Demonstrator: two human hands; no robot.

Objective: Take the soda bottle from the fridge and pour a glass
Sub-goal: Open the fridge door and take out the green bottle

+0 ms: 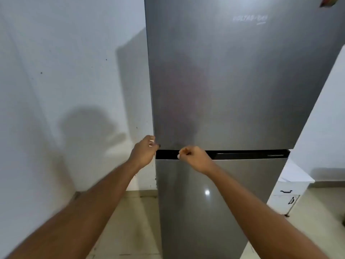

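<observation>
Left hand: your left hand (143, 150) sits at the left edge of the fridge (233, 90), at the bottom corner of the upper door (242, 81). Its fingers (152, 141) curl around that corner edge, closed on it.
Right hand: your right hand (192, 157) is curled into a loose fist against the black recess (242, 154) between the two doors. Its fingertips point into the recess; you cannot tell from this view whether they grip anything.
Arms: both of your forearms are bare and reach forward and up from the bottom of the view.
Doors: the upper door and the lower door (205, 202) both appear shut, flush with each other above and below the recess.
Soda bottle: it is not in view; the closed fridge shows none of its contents.
Glass: it is not in view.
Fridge: grey, metallic finish, with blurred brand lettering (250, 18) near the top right of the upper door.
Wall: a white wall (56, 71) stands just to the left of the fridge and carries the shadow of your arm.
Cabinet: a white cabinet (285, 197) with dark handles stands to the right of the fridge, on a pale tiled floor (130, 221).
</observation>
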